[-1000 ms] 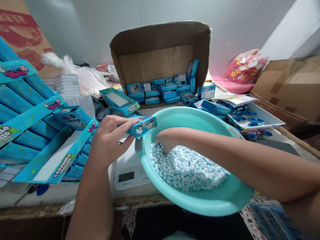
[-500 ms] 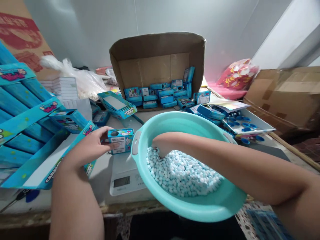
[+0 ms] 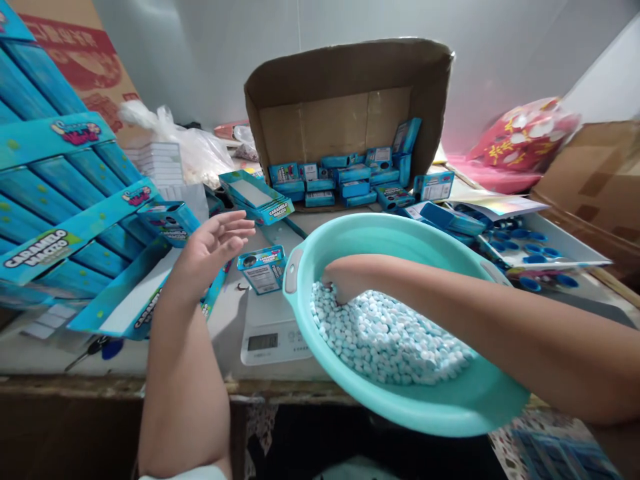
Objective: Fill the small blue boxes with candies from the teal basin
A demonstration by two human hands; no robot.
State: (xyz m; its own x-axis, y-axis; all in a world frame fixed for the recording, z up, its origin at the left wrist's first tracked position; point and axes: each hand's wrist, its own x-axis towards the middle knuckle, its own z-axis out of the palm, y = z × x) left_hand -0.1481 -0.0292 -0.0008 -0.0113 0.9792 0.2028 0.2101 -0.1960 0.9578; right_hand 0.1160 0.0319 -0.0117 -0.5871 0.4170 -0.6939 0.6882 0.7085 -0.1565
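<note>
My left hand [image 3: 213,247] hovers open, fingers spread, just left of a small blue candy box [image 3: 263,269] that stands on a white scale [image 3: 273,330]. The hand holds nothing. My right hand [image 3: 343,285] is dug into a heap of small white-blue candies [image 3: 390,340] inside a turquoise basin [image 3: 425,407]; its fingers are buried in the candies. The basin overlaps the right side of the scale.
Blue display cartons [image 3: 65,213] are stacked at the left. An open cardboard box [image 3: 345,113] with several small blue boxes stands at the back. A tray of blue caps [image 3: 530,243], a red bag [image 3: 525,137] and a brown carton [image 3: 600,180] lie at the right.
My left hand set the small blue box down on the scale, let go and opened, drawing back to the left. My right hand stayed in the candies.
</note>
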